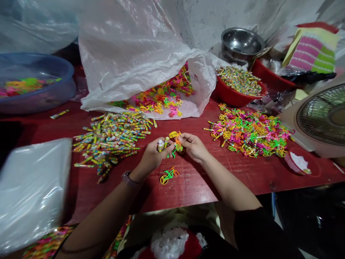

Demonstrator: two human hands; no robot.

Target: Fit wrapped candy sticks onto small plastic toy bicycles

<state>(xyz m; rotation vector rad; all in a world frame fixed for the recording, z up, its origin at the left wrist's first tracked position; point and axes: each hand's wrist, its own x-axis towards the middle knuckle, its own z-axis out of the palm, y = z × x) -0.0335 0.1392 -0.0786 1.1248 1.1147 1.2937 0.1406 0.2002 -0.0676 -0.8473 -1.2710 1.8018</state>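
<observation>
My left hand (152, 155) is closed round a couple of small wrapped rolls (161, 145) with yellow printed paper. My right hand (195, 147) pinches a plastic toy bicycle (178, 143) with orange and yellow parts, close to the left fingertips. Some green plastic shows just under the fingers; whether it belongs to the same toy I cannot tell. On the red table (194, 189) below my hands lies another toy bicycle (169, 175) in green, yellow and orange. To the left is a heap of wrapped rolls (115, 133); to the right, a pile of plastic toy bicycles (250, 131).
A large plastic bag (129, 86) with colourful plastic pieces lies open at the back. A blue basin (61, 82) and a stack of clear bags (35, 187) are at left. At right are a red bowl of rolls (238, 81), a fan (323, 115) and a small striped cup (293, 165).
</observation>
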